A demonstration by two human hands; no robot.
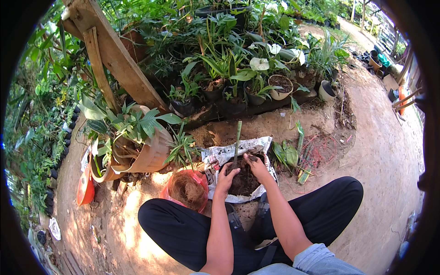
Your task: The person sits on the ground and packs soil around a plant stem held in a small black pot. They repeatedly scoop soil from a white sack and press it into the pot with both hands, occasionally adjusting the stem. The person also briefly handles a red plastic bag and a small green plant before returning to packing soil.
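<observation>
Dark soil point(240, 185) fills an opened white sack point(260, 142) on the ground before me. My left hand point(225, 178) is curled at the lower end of an upright green plant stem point(238, 137), seemingly gripping it; its base is hidden by the fingers. Over the soil, my right hand point(255, 165) holds a dark clump of soil point(253, 158) between thumb and fingers. Left of the sack sits a red plastic bag point(167, 192) of brown coconut fiber point(188, 190). Cut green leaves and stem pieces point(290, 153) lie right of the sack.
Tangled red string point(325, 149) lies at the right. Large tan pots point(151, 154) with plants stand at the left, near an orange-red object point(85, 187). A wooden post point(120, 62) leans behind them. Potted plants line the far side, including a cream pot point(282, 94) and a white pot point(326, 91).
</observation>
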